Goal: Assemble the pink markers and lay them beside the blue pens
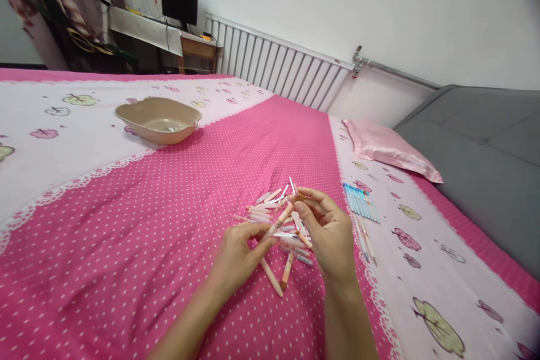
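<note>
Above a loose pile of pens [260,215], I hold one peach-coloured pen [282,218] slantwise between both hands. My left hand [240,250] pinches its lower end. My right hand [331,230] has thumb and fingers closed on its brown upper end, partly covering it. The pile's pens are mostly pink, white and peach. Nearest to me lie a pale pen [271,277] and an orange-brown pen [287,273]. Right of my right hand, a row of blue pens [361,202] lies side by side, with a few pale pink pens [368,241] below it.
A beige plastic basin [160,136] rests on the bed at the far left, with something small inside. The bedspread [177,208] is pink and dotted, with wrinkles. A pink pillow [390,149] lies against the grey headboard [476,140]. Behind stand a white radiator [274,59] and a desk.
</note>
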`<state>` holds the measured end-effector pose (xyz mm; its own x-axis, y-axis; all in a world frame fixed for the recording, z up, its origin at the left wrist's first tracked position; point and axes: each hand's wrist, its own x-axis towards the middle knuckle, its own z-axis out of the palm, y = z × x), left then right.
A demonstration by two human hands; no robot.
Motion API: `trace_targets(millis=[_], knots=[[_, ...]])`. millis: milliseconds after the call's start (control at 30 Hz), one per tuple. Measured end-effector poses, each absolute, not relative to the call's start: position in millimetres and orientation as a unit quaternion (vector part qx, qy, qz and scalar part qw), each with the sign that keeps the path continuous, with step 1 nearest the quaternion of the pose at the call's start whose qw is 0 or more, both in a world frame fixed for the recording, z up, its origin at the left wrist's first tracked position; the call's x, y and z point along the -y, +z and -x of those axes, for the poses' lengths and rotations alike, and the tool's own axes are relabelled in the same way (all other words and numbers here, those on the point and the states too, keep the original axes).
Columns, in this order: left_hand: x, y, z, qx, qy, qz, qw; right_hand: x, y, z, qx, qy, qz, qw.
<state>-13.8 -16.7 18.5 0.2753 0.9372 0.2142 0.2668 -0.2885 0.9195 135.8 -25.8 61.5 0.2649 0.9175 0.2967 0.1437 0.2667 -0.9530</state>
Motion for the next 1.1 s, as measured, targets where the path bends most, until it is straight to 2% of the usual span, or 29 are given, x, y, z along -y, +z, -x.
trace_targets(millis=[233, 633, 1100], knots=[[17.1, 19.4, 15.8, -0.461, 0.446, -0.638, 0.427, 26.1, 63.7, -132.4, 0.532, 0.345, 0.531, 0.562], [14.0, 14.1, 19.2, -0.527, 0.509, -0.532, 0.424, 25.0, 46.4, -115.2, 0.637, 0.433, 0.535, 0.348], [13.3, 13.4, 19.7, -0.523, 0.501, -0.521, 0.452, 21.1, 43.0, -106.4, 0.633, 0.411, 0.557, 0.347]])
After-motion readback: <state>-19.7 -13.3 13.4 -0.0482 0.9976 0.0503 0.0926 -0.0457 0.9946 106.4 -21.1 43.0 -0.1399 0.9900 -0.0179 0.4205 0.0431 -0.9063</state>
